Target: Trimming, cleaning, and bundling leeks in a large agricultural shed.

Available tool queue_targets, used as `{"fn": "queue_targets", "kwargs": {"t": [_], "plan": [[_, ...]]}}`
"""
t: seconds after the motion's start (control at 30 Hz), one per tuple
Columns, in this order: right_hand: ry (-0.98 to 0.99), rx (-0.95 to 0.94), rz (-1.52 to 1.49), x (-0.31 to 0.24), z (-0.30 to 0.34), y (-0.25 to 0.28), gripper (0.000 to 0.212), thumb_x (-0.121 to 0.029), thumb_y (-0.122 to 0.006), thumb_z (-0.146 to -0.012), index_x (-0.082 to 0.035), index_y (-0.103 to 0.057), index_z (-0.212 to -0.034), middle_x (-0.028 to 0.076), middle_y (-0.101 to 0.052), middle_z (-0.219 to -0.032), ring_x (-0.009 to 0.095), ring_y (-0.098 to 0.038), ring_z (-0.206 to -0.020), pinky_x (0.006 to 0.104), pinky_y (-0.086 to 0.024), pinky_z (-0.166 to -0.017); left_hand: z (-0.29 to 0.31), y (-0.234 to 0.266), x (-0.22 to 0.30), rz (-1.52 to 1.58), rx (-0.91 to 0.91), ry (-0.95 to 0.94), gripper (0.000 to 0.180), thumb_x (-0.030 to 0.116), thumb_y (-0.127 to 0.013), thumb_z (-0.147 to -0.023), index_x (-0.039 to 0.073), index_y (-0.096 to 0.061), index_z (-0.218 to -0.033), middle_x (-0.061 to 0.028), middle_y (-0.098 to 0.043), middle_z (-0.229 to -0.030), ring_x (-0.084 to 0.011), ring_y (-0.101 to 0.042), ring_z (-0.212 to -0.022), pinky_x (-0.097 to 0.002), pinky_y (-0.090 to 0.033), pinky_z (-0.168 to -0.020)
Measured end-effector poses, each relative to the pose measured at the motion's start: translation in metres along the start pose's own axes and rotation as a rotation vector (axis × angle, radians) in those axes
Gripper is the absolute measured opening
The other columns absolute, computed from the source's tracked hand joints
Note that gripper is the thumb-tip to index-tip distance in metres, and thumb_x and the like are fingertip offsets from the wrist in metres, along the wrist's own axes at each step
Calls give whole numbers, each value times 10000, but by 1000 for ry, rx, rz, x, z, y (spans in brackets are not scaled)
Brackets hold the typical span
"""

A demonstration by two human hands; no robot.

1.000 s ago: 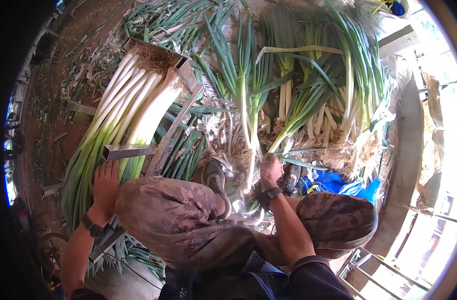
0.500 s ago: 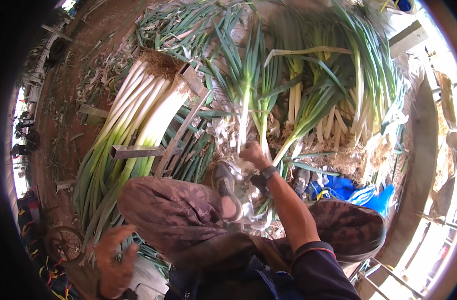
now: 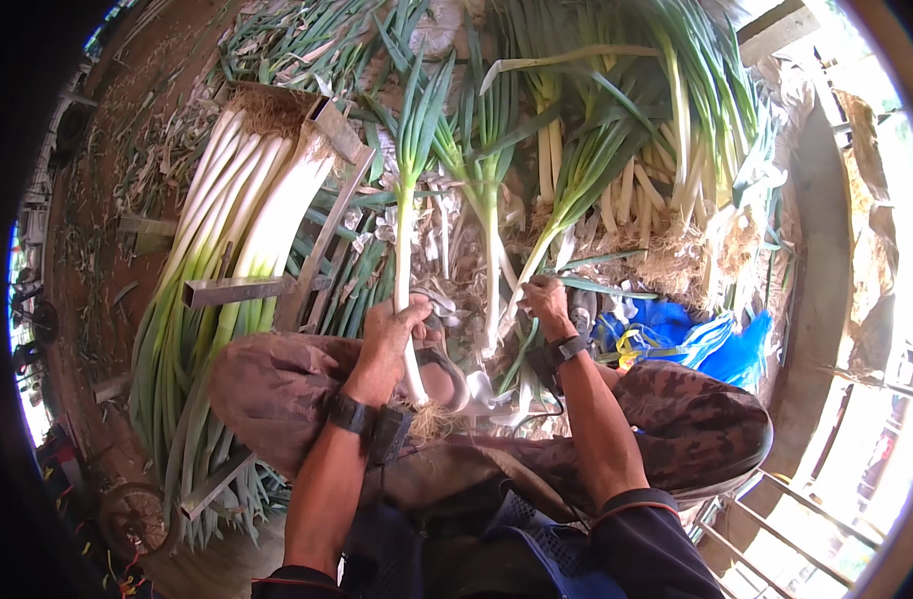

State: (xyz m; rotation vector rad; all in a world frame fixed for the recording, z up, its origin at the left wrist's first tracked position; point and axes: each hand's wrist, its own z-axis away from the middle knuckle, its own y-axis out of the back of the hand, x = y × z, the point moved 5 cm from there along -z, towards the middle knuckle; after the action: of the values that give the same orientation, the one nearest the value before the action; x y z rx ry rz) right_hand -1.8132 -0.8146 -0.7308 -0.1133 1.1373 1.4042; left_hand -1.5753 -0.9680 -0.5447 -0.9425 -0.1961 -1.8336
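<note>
My left hand (image 3: 384,344) is wrapped round the white shank of a long green onion (image 3: 405,225). Its leaves point away from me, and its tangled roots (image 3: 431,419) hang by my lap. Farther right, my right hand (image 3: 548,302) is closed, pinching the pale lower stalk of another long green onion (image 3: 548,235) that leans up to the right. Between my hands lies a third onion (image 3: 491,250), its white end toward me, touched by neither hand.
A bundle of cleaned onions (image 3: 239,200) rests in a metal rack (image 3: 239,290) on the left. Unpeeled onions with dirty roots (image 3: 711,260) are heaped at the right, beyond a blue plastic sheet (image 3: 731,349). Leaf scraps cover the ground between my crossed legs (image 3: 676,444).
My left hand has come from the lower left to the middle and taken hold of a green onion, now apart to the left. My right hand has shifted to another stalk. The view has moved slightly.
</note>
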Motion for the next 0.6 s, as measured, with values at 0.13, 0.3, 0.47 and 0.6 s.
{"fn": "queue_targets", "kwargs": {"t": [0.13, 0.3, 0.47, 0.6], "plan": [[-161, 138, -320, 4, -24, -27, 319, -208, -655, -839, 45, -605, -1027, 121, -684, -858, 172, -683, -632, 285, -516, -481, 1, 26, 5, -66, 137, -102, 398, 161, -669, -828, -69, -578, -1140, -38, -567, -767, -159, -636, -723, -306, -559, -691], [-95, 184, -136, -34, -36, -12, 284, -186, -670, -809, 35, -620, -980, 138, -676, -794, 193, -666, -613, 287, -527, -522, -5, 17, -3, -75, 130, -143, 480, 145, -683, -814, -84, -546, -1212, -69, -621, -864, -168, -641, -793, -305, -535, -768], [91, 108, -560, -184, 22, 5, 226, -217, -621, -901, 3, -576, -887, 139, -643, -812, 202, -612, -674, 353, -522, -588, -8, 5, -2, -179, 104, -244, 301, 141, -681, -840, -25, -620, -1083, -38, -630, -881, -119, -565, -792, -255, -459, -724], [171, 147, -616, -228, 43, 31, 287, -201, -650, -867, 53, -591, -986, 155, -655, -816, 202, -631, -726, 353, -528, -628, 6, -22, 6, -124, -35, -149, 270, 184, -690, -852, 9, -628, -1047, -20, -623, -864, -110, -547, -762, -256, -448, -678]]}}
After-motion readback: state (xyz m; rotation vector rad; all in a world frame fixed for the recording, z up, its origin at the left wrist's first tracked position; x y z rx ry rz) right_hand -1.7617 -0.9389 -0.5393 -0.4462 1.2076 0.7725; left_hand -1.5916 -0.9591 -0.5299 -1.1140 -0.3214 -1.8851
